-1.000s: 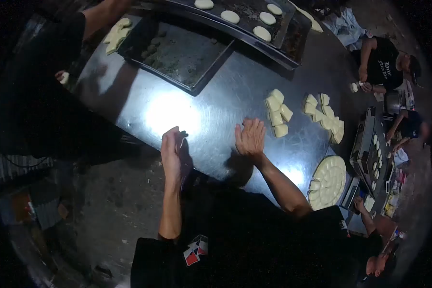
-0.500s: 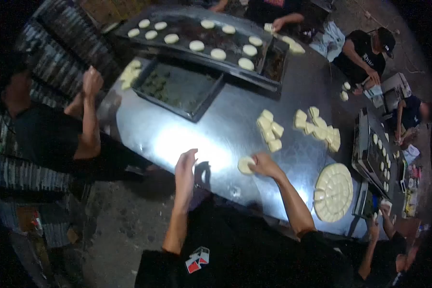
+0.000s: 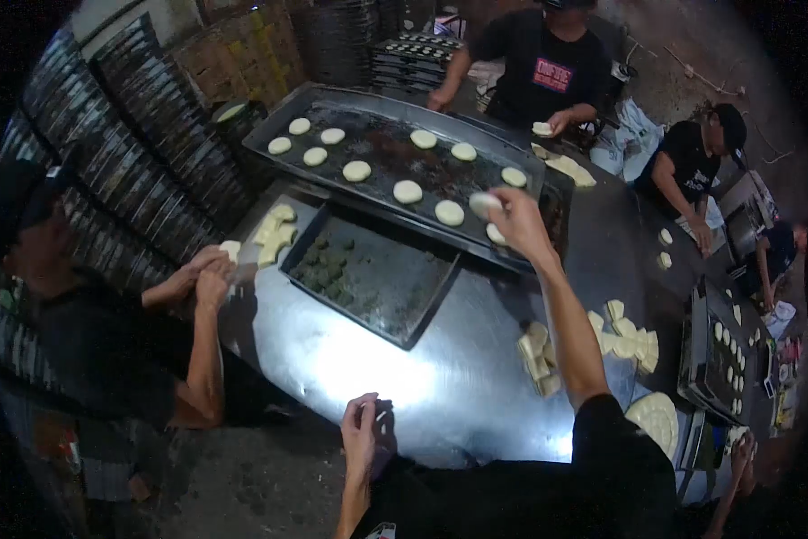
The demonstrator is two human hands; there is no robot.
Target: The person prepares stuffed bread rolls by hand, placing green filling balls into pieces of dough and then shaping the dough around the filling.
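Observation:
My right hand (image 3: 517,220) is stretched far forward over the big dark baking tray (image 3: 269,130) and holds a flat round dough piece (image 3: 484,204) just above the tray's near right part. Several round dough discs (image 3: 408,191) lie in rows on that tray. My left hand (image 3: 361,429) rests at the near edge of the shiny metal table (image 3: 422,359), fingers loosely curled, holding nothing. A pile of cut dough blocks (image 3: 537,357) lies on the table beside my right forearm.
A smaller dark tray (image 3: 395,296) holds several dark lumps (image 3: 328,265). More dough pieces (image 3: 627,341) and a scored round dough (image 3: 656,418) lie at right. Other people work at the left, back and right. Stacked trays (image 3: 134,135) line the left wall.
My right hand lifted the dough round from the table and carried it forward over the big tray. My view tilted up. My left hand stayed at the table edge.

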